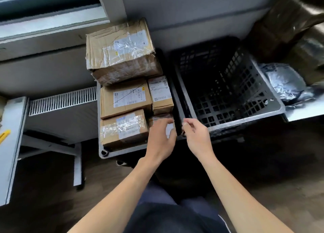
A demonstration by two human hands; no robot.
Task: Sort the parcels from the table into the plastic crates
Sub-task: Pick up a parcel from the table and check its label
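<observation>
Two plastic crates stand side by side on the floor. The left crate [103, 153] is packed with several cardboard parcels: a big taped box [121, 52] on top at the far end, a labelled box [125, 98], a taped box [123, 127] and a small labelled box [160, 94]. My left hand [162, 137] rests with spread fingers on a small parcel [171, 127] at the crate's near right corner. The dark right crate [245, 120] holds nothing that I can see. My right hand [196, 136] hovers over its near left corner, fingers loosely curled, holding nothing.
A silvery plastic bag parcel [284, 82] lies on a surface right of the dark crate. Brown wrapped bundles [284, 25] stand at the back right. A white radiator [61, 101] and a white table [10, 145] with a yellow tool [4, 135] are at the left.
</observation>
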